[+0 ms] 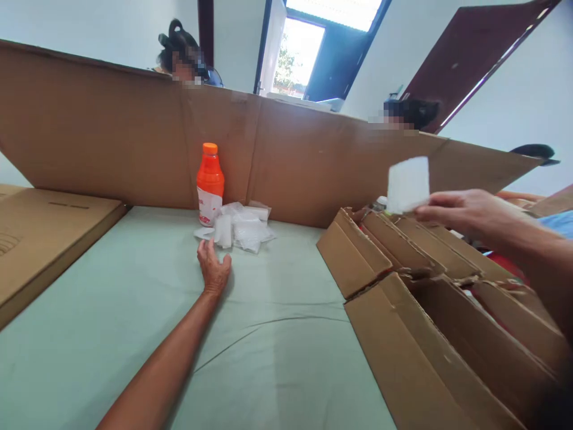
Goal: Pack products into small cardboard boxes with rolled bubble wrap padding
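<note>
My right hand (461,210) pinches a small white packet (408,184) and holds it in the air above an open cardboard box (380,263) at the right. My left hand (213,267) rests on the pale green cloth (277,334), fingers loosely curled, with nothing in it. Just beyond its fingertips lies a heap of small clear plastic packets (242,227). An orange bottle (209,185) with an orange cap and a white label stands upright behind the heap.
A tall cardboard sheet (111,131) stands as a wall across the back. A flat cardboard box (40,239) lies at the left. A second open box (447,352) sits at the front right. Two people's heads show behind the wall.
</note>
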`<state>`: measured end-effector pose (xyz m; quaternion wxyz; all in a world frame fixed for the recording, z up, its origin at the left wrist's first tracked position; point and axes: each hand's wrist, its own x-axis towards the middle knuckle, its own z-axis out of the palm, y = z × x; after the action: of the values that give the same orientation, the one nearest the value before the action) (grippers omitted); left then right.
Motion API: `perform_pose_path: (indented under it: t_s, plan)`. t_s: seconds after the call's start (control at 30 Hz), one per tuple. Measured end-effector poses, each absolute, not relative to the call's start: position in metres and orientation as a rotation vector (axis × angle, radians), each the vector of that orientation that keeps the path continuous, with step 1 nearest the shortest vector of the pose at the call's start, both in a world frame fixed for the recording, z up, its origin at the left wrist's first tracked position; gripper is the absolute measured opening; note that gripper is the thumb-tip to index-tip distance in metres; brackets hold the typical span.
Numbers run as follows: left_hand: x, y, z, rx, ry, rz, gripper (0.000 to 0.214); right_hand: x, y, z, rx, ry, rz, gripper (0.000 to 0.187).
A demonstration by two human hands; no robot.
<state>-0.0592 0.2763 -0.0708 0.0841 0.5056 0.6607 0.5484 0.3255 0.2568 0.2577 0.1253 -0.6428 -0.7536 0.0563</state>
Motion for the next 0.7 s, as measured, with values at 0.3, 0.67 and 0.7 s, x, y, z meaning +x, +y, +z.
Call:
perform_pose_path:
  t_s: [0.3, 0.67, 0.7]
  plan:
    - [-0.059, 0.282, -0.073, 1.338, 2.026, 1.722, 0.067, 0.132, 0.347, 0.196, -1.685, -2.305, 0.243, 0.030]
    - [-0.058, 0.288, -0.073, 1.430, 2.011, 1.606, 0.068, 0.057, 0.383, 0.088, -1.506, -2.629, 0.031, 0.059]
    - [-0.058, 0.287, -0.074, 1.437, 2.014, 1.593, 0.069, 0.048, 0.387, 0.077, -1.486, -2.682, 0.026, 0.056]
